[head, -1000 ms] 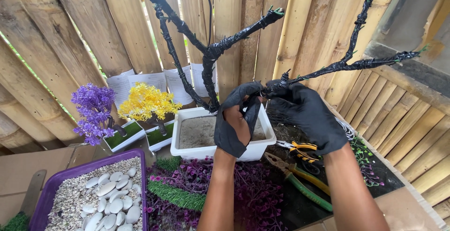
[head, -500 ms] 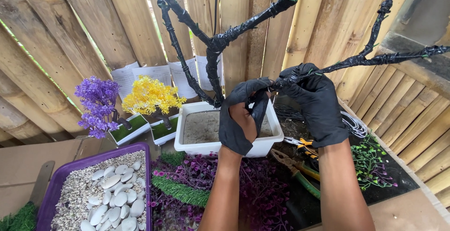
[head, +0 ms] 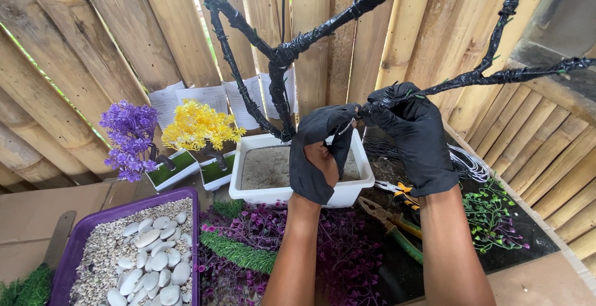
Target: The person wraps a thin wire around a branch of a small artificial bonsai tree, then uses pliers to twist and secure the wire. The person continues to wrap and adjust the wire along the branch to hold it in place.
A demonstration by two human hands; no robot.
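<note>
Two gloved hands wrap black tape on a branch of the artificial tree above the white pot.

The left hand [head: 320, 154] and the right hand [head: 410, 132], both in black gloves, meet just above the white pot [head: 298, 191], and each one is closed on the black-taped branch [head: 496, 77] that goes out to the right from the trunk [head: 280, 76]. The trunk stands in the sand of the pot. It seems the wrapping step is in progress at the base of this branch; the next move needs a firm hold by one hand while the other pulls the tape tight around the wire. Pliers [head: 388, 219] lie just right of the pot, a purple tray [head: 87, 231] with white stones is to its left, and small yellow [head: 198, 126] and purple trees [head: 129, 135] are further left.
</note>
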